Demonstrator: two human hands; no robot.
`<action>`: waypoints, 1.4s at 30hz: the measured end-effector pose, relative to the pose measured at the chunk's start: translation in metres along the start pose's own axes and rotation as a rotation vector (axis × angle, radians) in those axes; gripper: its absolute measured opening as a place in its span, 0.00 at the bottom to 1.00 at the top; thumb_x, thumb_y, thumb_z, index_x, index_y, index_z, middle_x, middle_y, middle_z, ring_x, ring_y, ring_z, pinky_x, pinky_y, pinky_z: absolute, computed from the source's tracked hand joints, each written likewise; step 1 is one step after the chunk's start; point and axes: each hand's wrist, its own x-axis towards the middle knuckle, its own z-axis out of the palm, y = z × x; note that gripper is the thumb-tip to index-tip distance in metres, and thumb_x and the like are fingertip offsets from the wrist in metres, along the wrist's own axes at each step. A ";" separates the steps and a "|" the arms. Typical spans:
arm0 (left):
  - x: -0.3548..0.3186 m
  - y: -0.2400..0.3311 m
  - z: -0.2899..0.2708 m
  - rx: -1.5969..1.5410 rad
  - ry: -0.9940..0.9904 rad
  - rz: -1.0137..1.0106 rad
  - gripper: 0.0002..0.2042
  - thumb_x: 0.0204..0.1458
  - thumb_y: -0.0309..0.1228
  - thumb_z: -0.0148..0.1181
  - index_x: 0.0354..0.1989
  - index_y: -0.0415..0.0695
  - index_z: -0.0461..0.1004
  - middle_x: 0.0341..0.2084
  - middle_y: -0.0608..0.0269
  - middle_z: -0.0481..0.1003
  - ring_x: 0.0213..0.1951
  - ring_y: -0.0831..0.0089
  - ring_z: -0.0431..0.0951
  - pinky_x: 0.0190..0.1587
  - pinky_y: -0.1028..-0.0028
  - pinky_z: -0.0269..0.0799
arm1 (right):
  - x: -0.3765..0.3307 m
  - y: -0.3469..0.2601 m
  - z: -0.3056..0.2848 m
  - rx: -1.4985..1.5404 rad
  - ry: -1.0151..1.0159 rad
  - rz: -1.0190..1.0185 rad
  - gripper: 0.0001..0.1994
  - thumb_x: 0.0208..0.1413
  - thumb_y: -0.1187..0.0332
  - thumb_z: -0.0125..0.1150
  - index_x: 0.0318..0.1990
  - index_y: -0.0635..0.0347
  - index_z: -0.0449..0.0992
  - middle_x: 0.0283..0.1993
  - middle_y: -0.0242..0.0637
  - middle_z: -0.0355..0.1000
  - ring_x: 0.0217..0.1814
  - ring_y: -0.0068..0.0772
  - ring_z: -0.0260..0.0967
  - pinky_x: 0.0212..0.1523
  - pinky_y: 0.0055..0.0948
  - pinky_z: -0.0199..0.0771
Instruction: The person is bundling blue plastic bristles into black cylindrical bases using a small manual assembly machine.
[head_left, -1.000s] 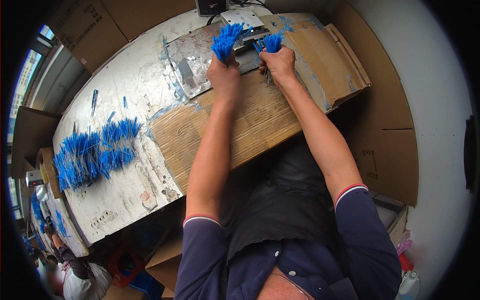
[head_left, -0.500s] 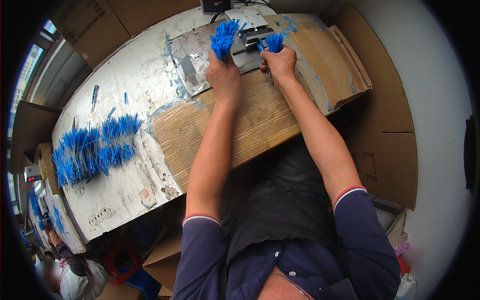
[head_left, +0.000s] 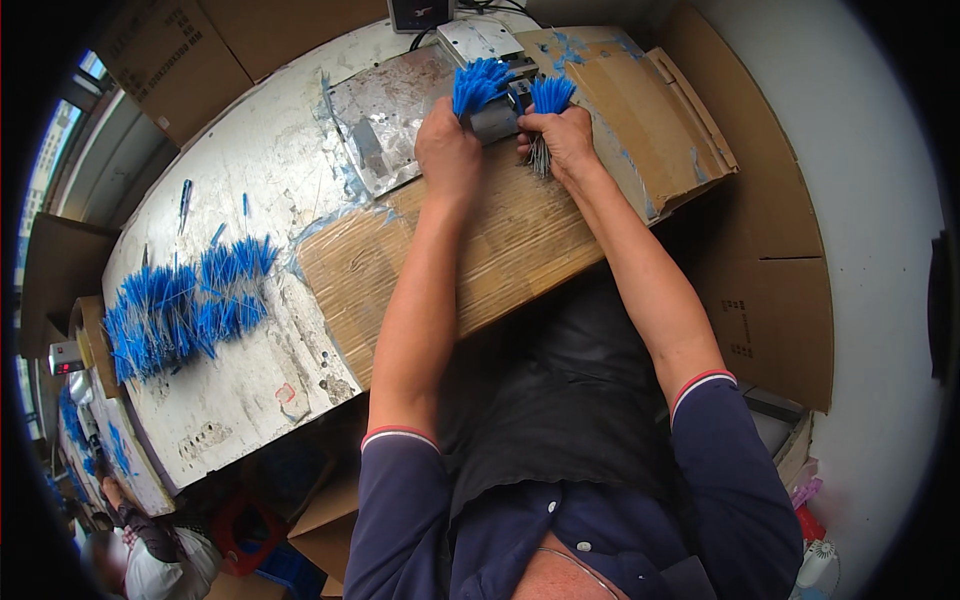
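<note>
My left hand is closed round a thick bundle of blue-ended thin wires, whose blue ends fan up and to the right. Close beside it, my right hand grips a smaller bundle of the same wires. Blue ends stand above that fist, and bare grey strands hang below it. Between and just behind the two bundles is a small metal bench device, partly hidden by the left bundle. Both hands are above the far edge of a cardboard sheet on the worktable.
Piles of blue-ended wires lie on the white table at the left, with a pen-like tool behind them. A folded cardboard piece lies at the right. A co-worker sits at the lower left by another bench.
My left hand's bundle has swung right and tipped toward the right one, closer to it. More grey strands show below my right hand. The view has shifted slightly.
</note>
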 end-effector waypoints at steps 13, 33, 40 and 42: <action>0.002 0.001 0.007 0.195 -0.033 0.096 0.06 0.49 0.20 0.56 0.36 0.39 0.75 0.34 0.47 0.77 0.39 0.45 0.77 0.44 0.52 0.70 | 0.012 0.006 0.000 -0.113 0.020 -0.032 0.07 0.48 0.82 0.67 0.31 0.66 0.72 0.24 0.39 0.73 0.18 0.29 0.73 0.15 0.25 0.74; 0.005 -0.003 -0.001 -0.017 0.208 -0.077 0.07 0.59 0.30 0.61 0.45 0.46 0.77 0.34 0.49 0.81 0.38 0.49 0.82 0.41 0.59 0.73 | 0.018 0.002 0.016 -0.071 0.049 -0.026 0.06 0.51 0.77 0.68 0.31 0.70 0.76 0.23 0.42 0.75 0.19 0.32 0.74 0.17 0.31 0.77; 0.000 0.000 -0.003 0.045 -0.044 -0.062 0.09 0.55 0.30 0.62 0.44 0.47 0.77 0.30 0.47 0.80 0.35 0.44 0.81 0.39 0.53 0.73 | 0.008 0.005 0.010 0.118 -0.035 0.076 0.07 0.51 0.75 0.70 0.35 0.68 0.78 0.26 0.43 0.76 0.23 0.34 0.76 0.23 0.33 0.82; 0.000 0.005 -0.003 0.049 -0.064 -0.068 0.09 0.55 0.30 0.62 0.43 0.47 0.77 0.30 0.46 0.80 0.36 0.44 0.81 0.39 0.53 0.73 | 0.008 0.007 0.010 0.155 -0.010 0.003 0.06 0.52 0.77 0.69 0.36 0.68 0.79 0.26 0.42 0.76 0.22 0.34 0.75 0.24 0.32 0.83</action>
